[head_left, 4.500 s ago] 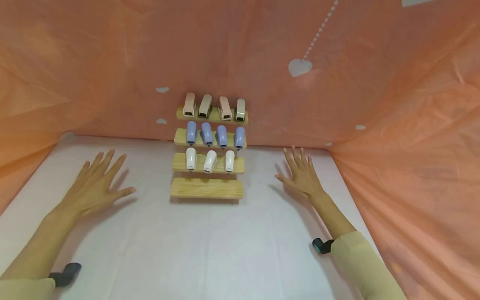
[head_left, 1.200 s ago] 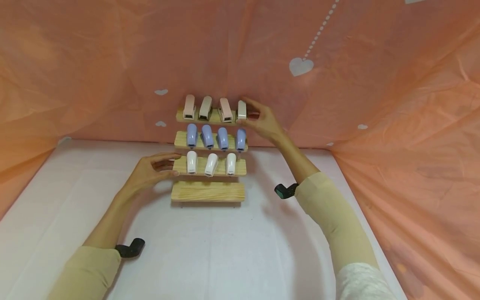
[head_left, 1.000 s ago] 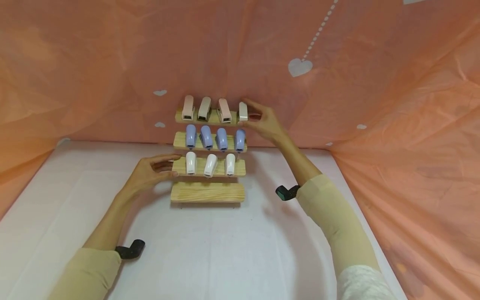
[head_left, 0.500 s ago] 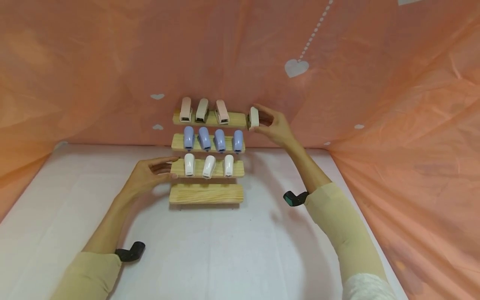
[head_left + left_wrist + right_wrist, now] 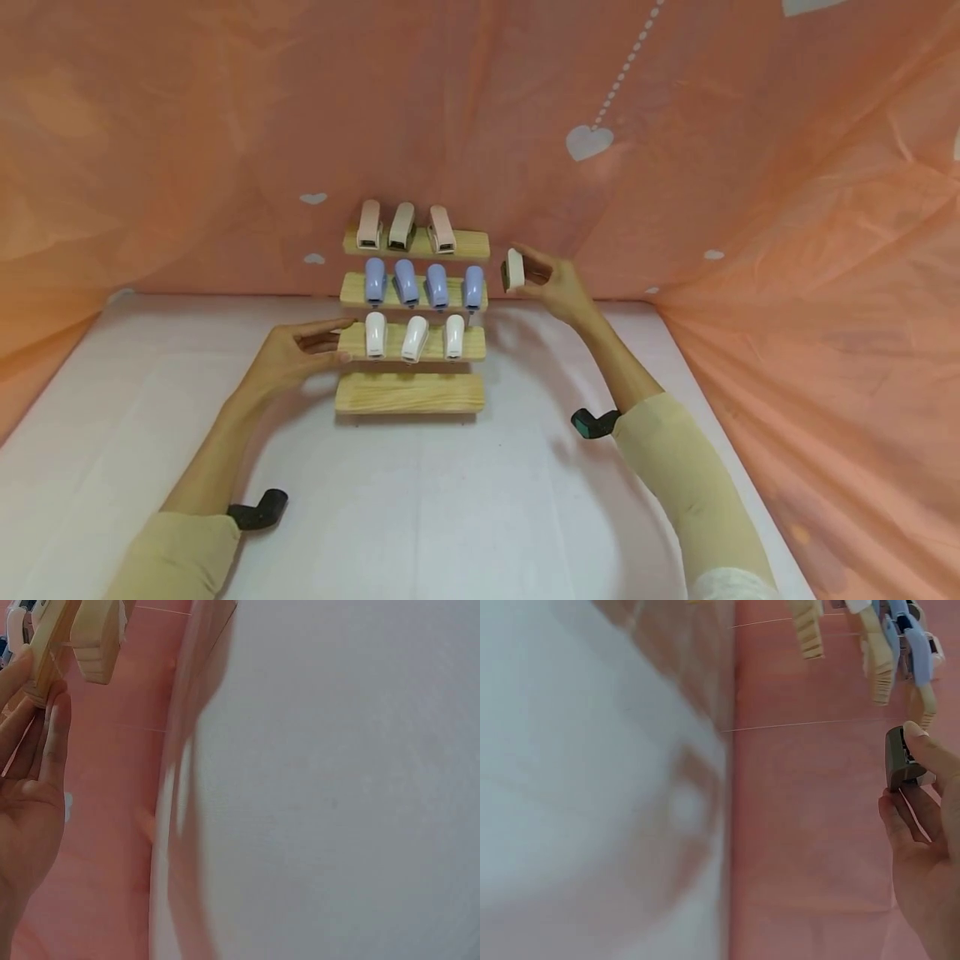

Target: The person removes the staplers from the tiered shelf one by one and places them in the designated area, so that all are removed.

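A stepped wooden rack stands at mid-view in the head view. My left hand pinches the left end of its second tier from the bottom, thumb on the near side and fingers behind. Right of the rack, my right hand holds a small pale stapler in the air between thumb and fingertips. Its dark grey-green base faces the right wrist camera. Pink and pale staplers sit on the top tier, blue staplers below them, and white staplers on the gripped tier.
The lowest tier carries no stapler. A white-covered table lies under the rack. Orange-pink sheeting with white hearts hangs behind and at both sides. A black camera mount sits at each wrist, the right one near the sleeve.
My right hand has taken the rightmost pale stapler off the top tier and moved it right and down. My left hand came from the table to the rack and has kept its grip there.
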Tool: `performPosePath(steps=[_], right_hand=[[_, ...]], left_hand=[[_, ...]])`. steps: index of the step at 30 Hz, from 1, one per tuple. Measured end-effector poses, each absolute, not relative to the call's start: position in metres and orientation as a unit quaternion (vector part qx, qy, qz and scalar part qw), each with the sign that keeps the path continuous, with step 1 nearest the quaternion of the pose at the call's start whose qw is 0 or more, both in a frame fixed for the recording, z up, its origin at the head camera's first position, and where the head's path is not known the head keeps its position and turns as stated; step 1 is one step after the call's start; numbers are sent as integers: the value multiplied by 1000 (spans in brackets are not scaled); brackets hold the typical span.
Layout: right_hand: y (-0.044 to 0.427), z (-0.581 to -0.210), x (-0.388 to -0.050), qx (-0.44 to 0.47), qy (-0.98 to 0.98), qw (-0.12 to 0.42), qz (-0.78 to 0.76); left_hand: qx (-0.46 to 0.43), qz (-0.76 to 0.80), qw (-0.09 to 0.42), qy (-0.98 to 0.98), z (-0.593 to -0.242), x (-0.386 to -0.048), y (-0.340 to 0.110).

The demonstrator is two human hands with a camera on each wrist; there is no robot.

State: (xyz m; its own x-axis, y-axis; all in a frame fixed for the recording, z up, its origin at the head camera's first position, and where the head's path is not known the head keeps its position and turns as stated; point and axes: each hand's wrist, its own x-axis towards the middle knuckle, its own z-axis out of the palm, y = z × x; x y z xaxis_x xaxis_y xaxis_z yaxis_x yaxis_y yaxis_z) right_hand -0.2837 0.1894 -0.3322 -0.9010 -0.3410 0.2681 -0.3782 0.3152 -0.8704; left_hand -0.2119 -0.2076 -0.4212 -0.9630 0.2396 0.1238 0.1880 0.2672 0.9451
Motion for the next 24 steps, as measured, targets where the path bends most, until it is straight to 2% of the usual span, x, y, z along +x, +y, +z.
performPosePath(steps=[15, 24], right_hand=[[189, -368, -277, 194, -810, -3, 553], [193, -408, -299, 181, -796, 1, 578]], left_hand=[[130, 589, 20, 797, -425, -210, -209], [137, 582, 9, 802, -423, -211, -207]])
